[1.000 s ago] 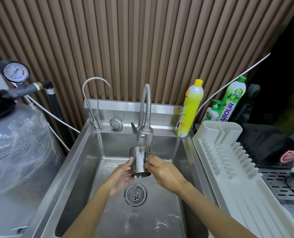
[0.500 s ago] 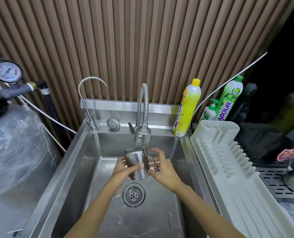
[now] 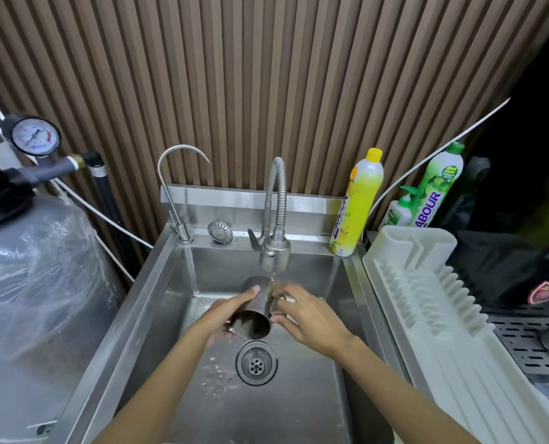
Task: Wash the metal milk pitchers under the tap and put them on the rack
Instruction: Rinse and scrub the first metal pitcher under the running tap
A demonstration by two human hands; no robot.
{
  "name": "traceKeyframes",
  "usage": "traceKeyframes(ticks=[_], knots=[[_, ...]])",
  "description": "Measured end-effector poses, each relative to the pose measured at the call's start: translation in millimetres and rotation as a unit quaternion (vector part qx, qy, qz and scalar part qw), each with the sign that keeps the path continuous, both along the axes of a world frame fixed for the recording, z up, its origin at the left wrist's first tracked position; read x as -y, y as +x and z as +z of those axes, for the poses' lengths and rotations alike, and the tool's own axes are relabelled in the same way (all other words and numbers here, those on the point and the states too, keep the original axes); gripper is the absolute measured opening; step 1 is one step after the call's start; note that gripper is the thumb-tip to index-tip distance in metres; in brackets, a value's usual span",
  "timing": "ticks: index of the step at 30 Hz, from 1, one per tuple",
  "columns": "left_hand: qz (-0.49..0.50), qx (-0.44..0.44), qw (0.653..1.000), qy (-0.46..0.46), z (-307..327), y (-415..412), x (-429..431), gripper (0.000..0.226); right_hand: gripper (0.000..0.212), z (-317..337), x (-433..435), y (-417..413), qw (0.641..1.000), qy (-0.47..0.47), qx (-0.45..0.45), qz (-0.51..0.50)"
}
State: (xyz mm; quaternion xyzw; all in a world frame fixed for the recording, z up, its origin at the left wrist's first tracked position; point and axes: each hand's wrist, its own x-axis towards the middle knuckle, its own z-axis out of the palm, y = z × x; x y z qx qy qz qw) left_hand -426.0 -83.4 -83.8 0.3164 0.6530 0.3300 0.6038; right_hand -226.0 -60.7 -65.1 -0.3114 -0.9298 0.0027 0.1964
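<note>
The right hand (image 3: 311, 318), fingers (image 3: 290, 291) blurred, partly hides the pitcher (image 3: 254, 310) handle.

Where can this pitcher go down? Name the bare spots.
The white rack right of the sink is bare along its slotted bed. Sink floor around the drain is free too. The back ledge is crowded: gooseneck tap, spray tap, strainer, yellow bottle.

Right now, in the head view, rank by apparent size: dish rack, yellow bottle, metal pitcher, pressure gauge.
1. dish rack
2. yellow bottle
3. metal pitcher and pressure gauge: look alike, not ranked.
</note>
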Motion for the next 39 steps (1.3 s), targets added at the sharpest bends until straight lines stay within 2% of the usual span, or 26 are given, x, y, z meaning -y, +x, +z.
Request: traceKeyframes(ticks=[2,5,9,13,17,20,22,24,26,29,34,37,39], knots=[[-0.011,0.016,1.000,-0.020,3,5,0,0.063,0.029,-1,-1,0,0.995,-0.089,-0.035,-0.022],[0.019,0.092,0.995,-0.043,5,6,0,0.058,0.028,-5,-6,4,0.966,-0.213,-0.114,-0.091],[0.038,0.138,0.989,-0.023,13,9,-2,0.043,0.024,-13,-14,11,0.914,-0.297,-0.199,-0.195],[-0.002,0.088,0.996,0.006,22,17,-1,0.046,0.014,-17,-14,9,0.876,-0.338,-0.258,-0.228],[-0.039,0.052,0.996,0.067,20,20,4,0.056,0.017,-14,-16,2,0.854,-0.358,-0.285,-0.247],[-0.076,-0.070,0.985,0.141,15,21,3,0.079,0.019,-10,-17,-2,0.829,-0.386,-0.325,-0.241],[-0.055,-0.165,0.967,0.187,11,20,0,0.086,0.014,-9,-17,-4,0.808,-0.416,-0.352,-0.225],[-0.017,-0.216,0.950,0.223,9,21,-1,0.087,0.011,-11,-17,-6,0.790,-0.448,-0.368,-0.198],[0.007,-0.244,0.938,0.247,12,23,-1,0.084,0.014,-14,-16,-10,0.771,-0.482,-0.378,-0.175],[-0.001,-0.291,0.914,0.283,17,23,-1,0.080,0.015,-18,-15,-17,0.721,-0.528,-0.424,-0.148],[-0.025,-0.300,0.897,0.324,18,17,0,0.079,0.019,-21,-14,-29,0.647,-0.584,-0.475,-0.118],[-0.035,-0.303,0.899,0.315,19,14,3,0.079,0.021,-21,-12,-31,0.628,-0.599,-0.481,-0.126],[-0.033,-0.322,0.898,0.298,19,13,5,0.079,0.019,-21,-12,-29,0.633,-0.599,-0.469,-0.142]])
